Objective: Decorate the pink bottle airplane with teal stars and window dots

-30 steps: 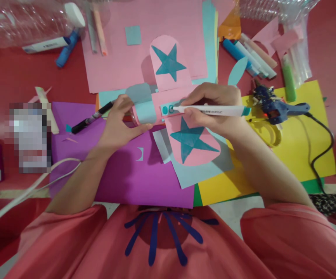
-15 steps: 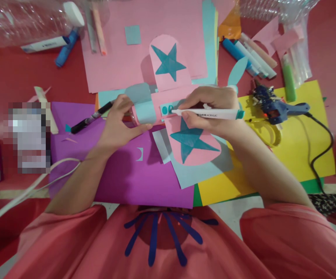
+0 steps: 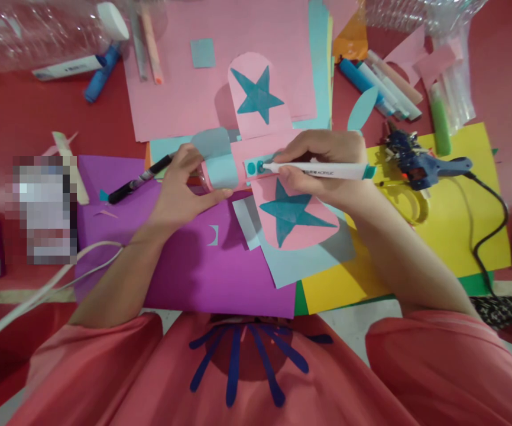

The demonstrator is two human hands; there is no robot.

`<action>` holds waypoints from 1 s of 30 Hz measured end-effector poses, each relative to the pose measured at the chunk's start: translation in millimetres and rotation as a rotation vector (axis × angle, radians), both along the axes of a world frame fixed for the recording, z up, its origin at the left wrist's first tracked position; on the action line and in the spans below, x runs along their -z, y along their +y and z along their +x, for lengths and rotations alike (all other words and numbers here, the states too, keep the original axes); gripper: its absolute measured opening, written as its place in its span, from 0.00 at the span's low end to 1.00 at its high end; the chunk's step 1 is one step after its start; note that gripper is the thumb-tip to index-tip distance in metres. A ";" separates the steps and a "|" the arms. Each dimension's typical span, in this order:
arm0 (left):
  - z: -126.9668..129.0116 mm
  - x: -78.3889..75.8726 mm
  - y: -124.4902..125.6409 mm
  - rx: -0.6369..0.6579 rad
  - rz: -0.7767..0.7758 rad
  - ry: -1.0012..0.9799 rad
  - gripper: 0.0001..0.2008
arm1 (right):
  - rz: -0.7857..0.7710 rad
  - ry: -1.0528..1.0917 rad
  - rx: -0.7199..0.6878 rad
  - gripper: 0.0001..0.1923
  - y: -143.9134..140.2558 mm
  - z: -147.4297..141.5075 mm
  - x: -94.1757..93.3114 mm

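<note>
While my right hand (image 3: 322, 163) keeps its fingers closed round the white marker (image 3: 318, 171), the pen has shifted a little since half a second ago — the teal cap end now sits slightly higher and further right, and the tip rests at the second of the two teal dots (image 3: 256, 167) on the pale blue strip, where before it sat just right of them. My left hand (image 3: 185, 189) has not moved: fingers curled, thumb and fingertips pinching the pink paper craft (image 3: 265, 157) at its left end, just beside the light blue curved flap (image 3: 215, 155). That craft lies at the middle of the table, with one star-painted pink wing (image 3: 258, 97) reaching to the far side and the other pink wing (image 3: 295, 216) on the near side, resting on a light blue sheet (image 3: 313, 257). Under my left wrist is the purple sheet (image 3: 180, 260); a black pen (image 3: 138, 178) lies on its far left edge, as it did earlier. To the right, on the yellow sheet (image 3: 460, 236), the blue glue gun (image 3: 420, 163) and its black cord are unchanged. Farther off, a bunch of markers (image 3: 380, 83) and a green one (image 3: 440, 118) lie on the red table (image 3: 29, 118), and a clear plastic bottle (image 3: 47, 29) lies at the far left.
</note>
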State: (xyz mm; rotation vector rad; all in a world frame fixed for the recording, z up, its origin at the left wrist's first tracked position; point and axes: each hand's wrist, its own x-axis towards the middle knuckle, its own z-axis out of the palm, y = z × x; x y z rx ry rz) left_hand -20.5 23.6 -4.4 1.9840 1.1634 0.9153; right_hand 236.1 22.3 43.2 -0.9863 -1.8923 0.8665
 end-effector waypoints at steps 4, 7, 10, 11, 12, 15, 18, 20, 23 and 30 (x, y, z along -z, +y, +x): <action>0.5 -1.4 -0.7 -0.008 -0.015 0.006 0.28 | -0.005 -0.027 -0.023 0.05 0.8 0.8 1.1; 0.7 -1.7 -0.9 -0.013 -0.024 0.008 0.28 | -0.030 -0.013 -0.039 0.03 1.0 1.3 0.9; 0.2 -0.3 -0.5 -0.016 -0.013 0.004 0.29 | -0.017 0.003 -0.008 0.03 1.1 2.0 0.5; -0.1 0.2 -0.4 -0.014 -0.020 0.005 0.29 | -0.007 -0.003 0.009 0.04 1.1 2.1 0.3; -0.3 0.7 -0.3 -0.010 -0.028 0.005 0.29 | 0.000 -0.013 0.022 0.05 1.0 2.1 0.3; -0.5 1.7 -0.2 -0.009 -0.035 -0.010 0.29 | -0.006 -0.050 0.049 0.07 0.2 1.5 0.1; -0.3 2.1 0.0 -0.008 -0.022 -0.028 0.29 | 0.013 -0.043 0.050 0.05 -0.6 0.6 0.2; -0.3 2.0 0.0 -0.004 -0.014 -0.023 0.29 | 0.021 -0.016 0.031 0.04 -0.8 0.5 0.2; -0.3 0.8 -0.7 -0.006 -0.011 -0.006 0.30 | -0.024 -0.011 -0.002 0.04 -0.6 0.8 -0.4; -1.0 -0.5 -0.8 -0.006 -0.029 0.004 0.28 | -0.005 -0.029 -0.025 0.07 1.0 1.5 0.2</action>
